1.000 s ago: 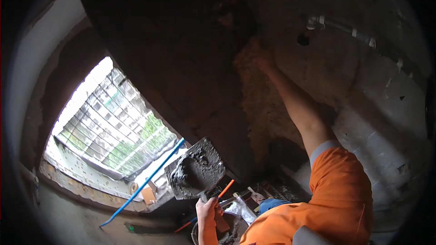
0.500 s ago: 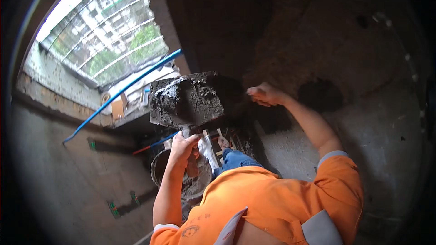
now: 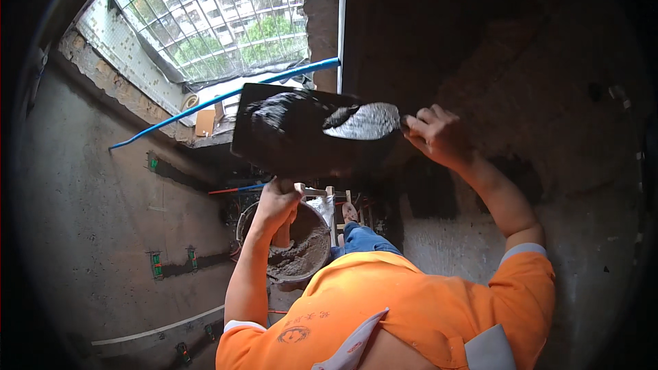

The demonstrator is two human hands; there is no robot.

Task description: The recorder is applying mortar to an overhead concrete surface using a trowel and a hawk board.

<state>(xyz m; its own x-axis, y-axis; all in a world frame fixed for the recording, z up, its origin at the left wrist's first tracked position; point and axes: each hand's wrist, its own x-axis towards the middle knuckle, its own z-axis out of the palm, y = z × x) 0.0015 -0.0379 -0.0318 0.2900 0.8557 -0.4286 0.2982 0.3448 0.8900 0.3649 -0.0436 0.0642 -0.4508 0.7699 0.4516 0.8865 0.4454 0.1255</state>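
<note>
Cataloguing from my remote seat: left hand, clenched round the handle of one dark board, below the window; right hand, gripping one trowel, blade over the board's right half. Mortar: board loaded, I judge; more left in the bucket. Dark wall: coverage I cannot tell.
</note>
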